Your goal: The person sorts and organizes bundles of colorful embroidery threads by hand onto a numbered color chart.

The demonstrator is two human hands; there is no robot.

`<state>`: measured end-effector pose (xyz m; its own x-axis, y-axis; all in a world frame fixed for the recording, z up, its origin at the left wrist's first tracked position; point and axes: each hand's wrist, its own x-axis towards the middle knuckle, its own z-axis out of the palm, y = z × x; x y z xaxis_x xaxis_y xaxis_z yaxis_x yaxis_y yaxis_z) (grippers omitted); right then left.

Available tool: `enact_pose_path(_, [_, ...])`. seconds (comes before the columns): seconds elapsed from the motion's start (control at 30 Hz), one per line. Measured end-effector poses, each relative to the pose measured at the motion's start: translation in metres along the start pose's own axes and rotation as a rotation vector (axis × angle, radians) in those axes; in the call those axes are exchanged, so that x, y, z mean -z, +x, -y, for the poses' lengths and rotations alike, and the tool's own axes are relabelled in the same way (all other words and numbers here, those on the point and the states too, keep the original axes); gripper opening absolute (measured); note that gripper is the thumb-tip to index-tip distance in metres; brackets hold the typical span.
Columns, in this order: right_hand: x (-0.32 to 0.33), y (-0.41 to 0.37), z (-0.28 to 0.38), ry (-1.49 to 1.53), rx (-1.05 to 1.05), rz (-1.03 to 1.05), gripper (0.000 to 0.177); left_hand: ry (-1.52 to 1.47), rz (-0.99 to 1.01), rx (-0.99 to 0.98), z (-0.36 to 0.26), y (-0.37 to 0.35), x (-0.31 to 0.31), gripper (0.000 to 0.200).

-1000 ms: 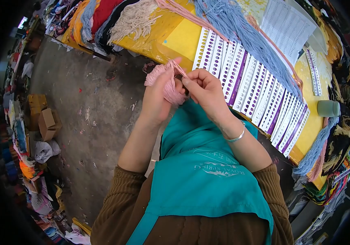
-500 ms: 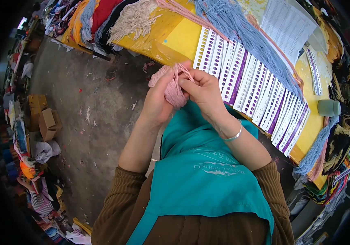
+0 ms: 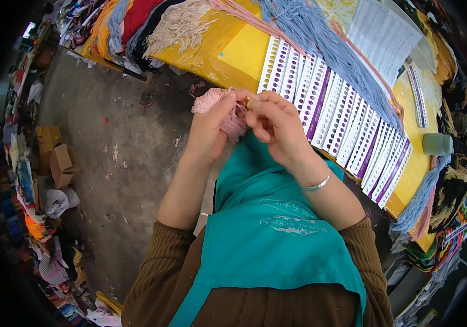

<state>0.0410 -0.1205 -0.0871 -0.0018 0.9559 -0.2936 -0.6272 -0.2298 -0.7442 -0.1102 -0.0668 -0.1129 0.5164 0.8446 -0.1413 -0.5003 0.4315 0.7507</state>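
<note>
A bundle of pink yarn (image 3: 234,128) is gripped in my left hand (image 3: 207,131), thumb across its front and loose strands showing on both sides. My right hand (image 3: 281,126) is closed in a pinch at the bundle's right side, its fingertips meeting those of my left hand. Pink strands run from the bundle into that pinch, though the fingers cover their ends. Both hands are above the front edge of the yellow table (image 3: 244,54), over my teal apron (image 3: 266,240).
Punched white-and-purple cards (image 3: 348,125) lie in a row along the table edge. Blue yarn (image 3: 326,49) stretches over them, with a printed sheet (image 3: 383,35) beyond. A grey-green jar (image 3: 437,144) stands at right. Cream yarn (image 3: 181,27) hangs at far left; cardboard boxes (image 3: 64,163) sit on the floor.
The strand loop above the bundle has been drawn in and no longer stands out. My right hand has turned and shifted slightly right; the bundle has tilted slightly left.
</note>
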Motion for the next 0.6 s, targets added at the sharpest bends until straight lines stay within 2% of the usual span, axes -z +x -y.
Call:
enact_pose_path(0.07, [-0.004, -0.002, 0.012, -0.289, -0.112, 0.034, 0.009, 0.090, -0.010, -0.059, -0.008, 0.000, -0.007, 0.019])
enact_pose_path(0.17, [-0.001, -0.009, 0.026, -0.885, 0.129, 0.148, 0.012, 0.152, 0.030, -0.073, -0.019, 0.002, 0.024, 0.019])
enact_pose_path(0.2, [0.000, -0.010, 0.034, -0.952, 0.298, 0.152, 0.012, 0.162, -0.021, -0.090, -0.026, 0.002, 0.037, 0.020])
enact_pose_path(0.23, [0.003, -0.009, 0.045, -1.016, 0.469, 0.154, 0.012, -0.001, -0.187, -0.052, -0.033, -0.003, 0.041, 0.021])
enact_pose_path(0.27, [0.006, -0.008, 0.058, -1.077, 0.642, 0.154, 0.012, -0.400, 0.045, 0.070, -0.041, -0.003, 0.086, 0.019])
enact_pose_path(0.33, [0.012, -0.008, 0.103, -0.762, 0.573, 0.171, 0.018, -0.731, 0.101, 0.052, -0.078, -0.012, 0.102, 0.018])
enact_pose_path(0.37, [0.019, -0.004, 0.119, -0.235, 0.539, 0.254, 0.021, -0.753, 0.058, 0.018, -0.100, -0.021, 0.130, 0.023])
enact_pose_path(0.4, [0.060, 0.002, 0.181, 0.140, 0.388, 0.420, 0.021, -0.774, 0.024, -0.005, -0.123, -0.028, 0.161, 0.029])
enact_pose_path(0.43, [0.083, 0.000, 0.214, 0.060, 0.445, 0.424, 0.021, -0.735, -0.027, -0.040, -0.138, -0.036, 0.188, 0.033])
enact_pose_path(0.47, [0.096, -0.012, 0.243, -0.040, 0.595, 0.077, 0.018, -0.694, -0.077, -0.075, -0.152, -0.043, 0.215, 0.037])
enact_pose_path(0.53, [0.169, -0.028, 0.312, -0.161, 0.613, 0.009, 0.012, -0.606, -0.301, -0.155, -0.182, -0.062, 0.271, 0.039])
enact_pose_path(0.6, [0.205, -0.051, 0.357, -0.336, 0.787, -0.373, 0.004, -0.372, -0.597, -0.282, -0.210, -0.076, 0.311, 0.039])
